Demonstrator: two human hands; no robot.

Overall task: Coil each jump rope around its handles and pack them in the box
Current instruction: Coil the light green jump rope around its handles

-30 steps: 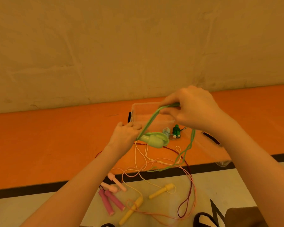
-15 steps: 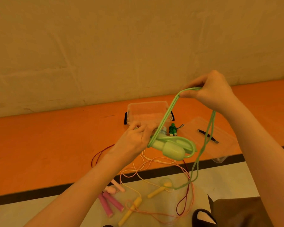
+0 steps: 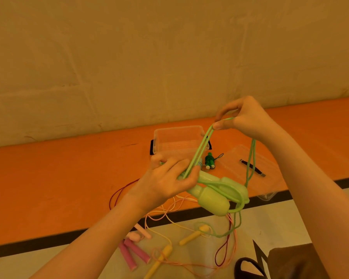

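Fingers (image 3: 220, 125) pinch green rope (image 3: 199, 150); left hand (image 3: 169, 182) grips green handles (image 3: 216, 194).

The open clear box (image 3: 177, 137) on the orange floor (image 3: 58, 178) has free space above it, but the stretched green rope (image 3: 199, 150) crosses its right front corner. Near the person, loose cords (image 3: 169, 214) and handles (image 3: 135, 252) cover the pale floor (image 3: 290, 218).

Orange floor (image 3: 48, 178) with black stripe (image 3: 38, 244), beige wall (image 3: 129, 57), dark shoe (image 3: 248, 267) at bottom right.
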